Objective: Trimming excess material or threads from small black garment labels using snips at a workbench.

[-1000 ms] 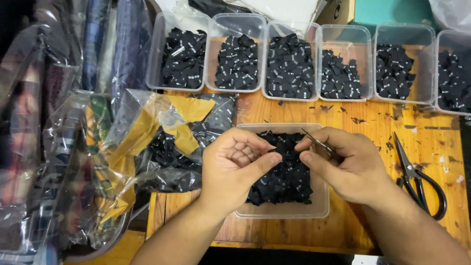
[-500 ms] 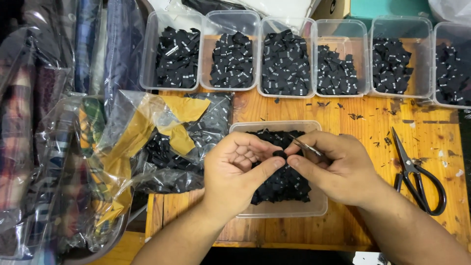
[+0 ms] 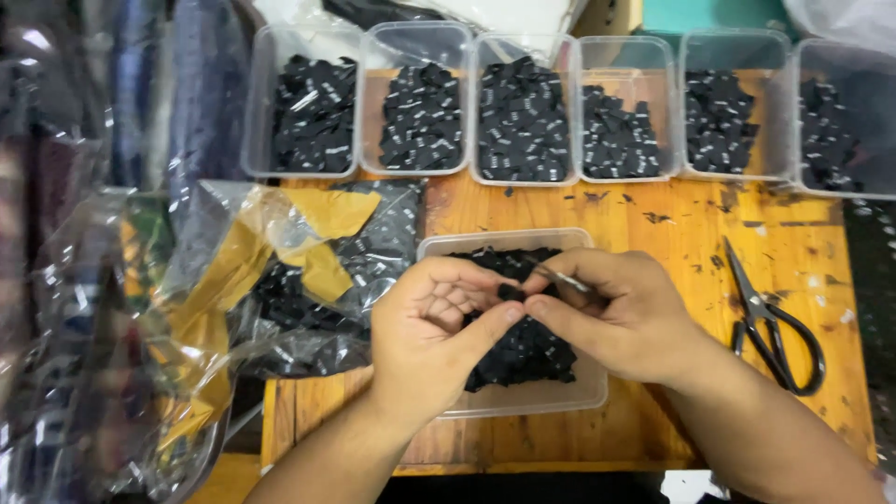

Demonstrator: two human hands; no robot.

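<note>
Off the left edge of the wooden tabletop (image 3: 653,229) hangs a heap of clear plastic bags (image 3: 84,308) with dark and coloured cloth inside. Just right of them, on the tabletop's left part, lies a crumpled clear bag (image 3: 308,280) holding black pieces and strips of yellow-brown tape.

Along the far edge stands a row of six clear plastic tubs (image 3: 523,112), side by side and touching, each filled with small black labels.

Near the front edge, about the middle, sits a seventh clear tub (image 3: 523,397), partly full of the same black labels (image 3: 532,355). Both hands meet above it. The left hand (image 3: 434,331) is curled, palm turned up, its thumb and forefinger pinched on a small black label (image 3: 509,293) held just over the heap. The right hand (image 3: 621,313) comes in from the right and touches the left at the fingertips; its grip is closed on a thin metal tool (image 3: 565,278), slim and silvery, whose tip points left toward the pinched label. Whether the tip touches the label cannot be told.

Right of the hands, well apart from the tub and near the right edge, a pair of black-handled scissors (image 3: 770,322) lies flat, blades closed and pointing to the far edge. Dark specks and scraps dot the wood between the row of tubs and the near tub.
</note>
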